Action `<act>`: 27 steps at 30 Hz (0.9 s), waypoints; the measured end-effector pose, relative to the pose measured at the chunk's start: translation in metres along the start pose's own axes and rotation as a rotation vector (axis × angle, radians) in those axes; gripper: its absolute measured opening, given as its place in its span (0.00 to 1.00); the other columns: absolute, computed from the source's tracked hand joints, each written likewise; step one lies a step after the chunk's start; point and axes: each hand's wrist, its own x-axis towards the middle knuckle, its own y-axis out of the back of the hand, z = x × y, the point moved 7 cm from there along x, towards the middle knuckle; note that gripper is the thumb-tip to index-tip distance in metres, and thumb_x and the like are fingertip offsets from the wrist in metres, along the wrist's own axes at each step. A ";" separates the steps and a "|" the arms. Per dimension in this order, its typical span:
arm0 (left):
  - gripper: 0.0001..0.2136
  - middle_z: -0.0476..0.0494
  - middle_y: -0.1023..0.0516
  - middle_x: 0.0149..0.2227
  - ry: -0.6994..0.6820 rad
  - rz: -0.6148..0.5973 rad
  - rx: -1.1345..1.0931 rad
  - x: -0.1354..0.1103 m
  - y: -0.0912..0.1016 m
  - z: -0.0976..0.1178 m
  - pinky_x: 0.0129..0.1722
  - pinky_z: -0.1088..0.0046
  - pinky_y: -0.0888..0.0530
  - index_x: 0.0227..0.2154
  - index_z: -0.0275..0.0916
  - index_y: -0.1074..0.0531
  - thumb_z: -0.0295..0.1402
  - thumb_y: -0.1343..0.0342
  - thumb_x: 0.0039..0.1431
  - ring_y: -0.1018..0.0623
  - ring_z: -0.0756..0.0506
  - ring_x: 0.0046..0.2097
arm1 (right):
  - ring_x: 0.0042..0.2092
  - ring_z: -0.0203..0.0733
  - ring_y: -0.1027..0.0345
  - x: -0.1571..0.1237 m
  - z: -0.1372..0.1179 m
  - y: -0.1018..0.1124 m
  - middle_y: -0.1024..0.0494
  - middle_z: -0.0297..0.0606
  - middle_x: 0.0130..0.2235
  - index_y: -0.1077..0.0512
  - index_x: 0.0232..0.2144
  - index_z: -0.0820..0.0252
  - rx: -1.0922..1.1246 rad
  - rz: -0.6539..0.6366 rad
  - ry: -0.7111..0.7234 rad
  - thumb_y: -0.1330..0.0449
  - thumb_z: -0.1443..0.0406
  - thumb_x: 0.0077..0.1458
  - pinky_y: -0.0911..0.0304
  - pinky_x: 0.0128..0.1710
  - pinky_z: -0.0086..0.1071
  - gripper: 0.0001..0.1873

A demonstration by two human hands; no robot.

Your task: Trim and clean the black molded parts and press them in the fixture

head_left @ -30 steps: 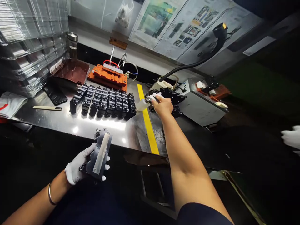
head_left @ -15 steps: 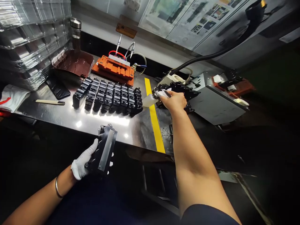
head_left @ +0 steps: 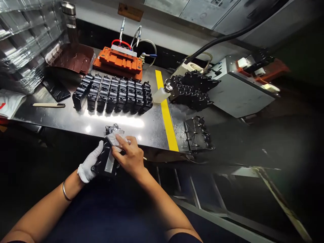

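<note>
My left hand (head_left: 91, 163), in a white glove, is closed around a black plastic housing (head_left: 103, 162) just in front of the bench edge. A pale grey strip (head_left: 109, 162) runs along the housing's upward face. Bare, my right hand (head_left: 131, 156) pinches a folded white cloth (head_left: 115, 139) against the top end of that face, covering part of the strip. Beyond them, a row of similar black housings (head_left: 111, 96) stands on the bench. A translucent bottle with a metal top (head_left: 160, 96) stands at the row's right end.
Yellow tape (head_left: 167, 121) crosses the metal bench (head_left: 83, 123). To its right lie stacked black parts (head_left: 192, 89) and a single ribbed black part (head_left: 198, 135). An orange fixture (head_left: 118, 64), a brown bin (head_left: 76, 60), a phone (head_left: 56, 89) and a knife (head_left: 48, 105) are also there.
My right hand has come back from the bottle with the white cloth and now presses it on the housing. My left hand keeps its hold. The view has shifted downward.
</note>
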 end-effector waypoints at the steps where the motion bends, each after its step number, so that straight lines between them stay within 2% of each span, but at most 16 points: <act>1: 0.28 0.35 0.20 0.37 0.002 0.001 0.004 0.000 0.000 0.001 0.34 0.59 0.23 0.47 0.34 0.28 0.54 0.55 0.60 0.19 0.38 0.34 | 0.34 0.37 0.28 0.002 0.000 -0.001 0.27 0.40 0.45 0.26 0.49 0.46 0.020 -0.011 -0.005 0.39 0.57 0.51 0.32 0.32 0.28 0.22; 4: 0.29 0.35 0.20 0.39 0.008 -0.009 0.025 -0.001 -0.002 0.002 0.33 0.58 0.23 0.47 0.33 0.28 0.55 0.56 0.60 0.19 0.37 0.34 | 0.35 0.38 0.28 0.008 0.002 0.001 0.27 0.40 0.43 0.26 0.50 0.47 0.029 0.009 -0.061 0.40 0.57 0.52 0.31 0.33 0.29 0.22; 8: 0.29 0.36 0.20 0.38 -0.014 -0.038 0.007 0.000 -0.003 0.004 0.35 0.61 0.23 0.52 0.33 0.31 0.53 0.57 0.62 0.19 0.40 0.33 | 0.34 0.37 0.29 0.007 -0.008 -0.005 0.28 0.39 0.45 0.27 0.51 0.46 0.021 -0.061 0.045 0.39 0.55 0.51 0.33 0.32 0.28 0.23; 12: 0.30 0.34 0.20 0.39 -0.015 -0.007 0.047 0.000 -0.001 0.004 0.34 0.57 0.23 0.52 0.34 0.31 0.55 0.56 0.60 0.19 0.37 0.35 | 0.35 0.39 0.29 0.010 0.001 -0.001 0.27 0.39 0.40 0.27 0.51 0.48 -0.007 -0.009 -0.078 0.40 0.56 0.52 0.33 0.33 0.29 0.22; 16: 0.29 0.36 0.20 0.38 -0.022 -0.028 0.028 0.000 -0.001 0.005 0.37 0.59 0.23 0.51 0.35 0.30 0.54 0.57 0.61 0.19 0.39 0.35 | 0.36 0.40 0.29 0.012 -0.006 -0.006 0.27 0.39 0.42 0.27 0.51 0.47 0.002 -0.063 0.031 0.39 0.55 0.51 0.33 0.32 0.29 0.24; 20: 0.32 0.32 0.20 0.40 -0.003 -0.036 0.049 0.001 0.002 0.004 0.35 0.55 0.23 0.52 0.32 0.31 0.55 0.57 0.60 0.19 0.35 0.36 | 0.35 0.40 0.29 0.013 0.004 -0.002 0.27 0.39 0.39 0.27 0.51 0.49 -0.034 -0.012 -0.075 0.40 0.56 0.52 0.33 0.33 0.30 0.23; 24: 0.30 0.34 0.20 0.40 -0.036 -0.070 0.041 0.000 0.000 0.007 0.37 0.57 0.23 0.54 0.34 0.32 0.54 0.57 0.61 0.19 0.38 0.36 | 0.36 0.40 0.28 0.010 -0.005 -0.005 0.27 0.39 0.42 0.28 0.52 0.48 -0.030 -0.079 0.028 0.39 0.56 0.51 0.34 0.33 0.29 0.24; 27: 0.31 0.33 0.20 0.41 -0.040 -0.058 0.063 0.001 0.000 0.008 0.34 0.56 0.23 0.53 0.34 0.32 0.55 0.58 0.60 0.19 0.36 0.35 | 0.36 0.40 0.28 0.010 -0.003 -0.002 0.27 0.39 0.40 0.28 0.52 0.50 -0.045 -0.054 -0.057 0.39 0.56 0.52 0.34 0.34 0.30 0.24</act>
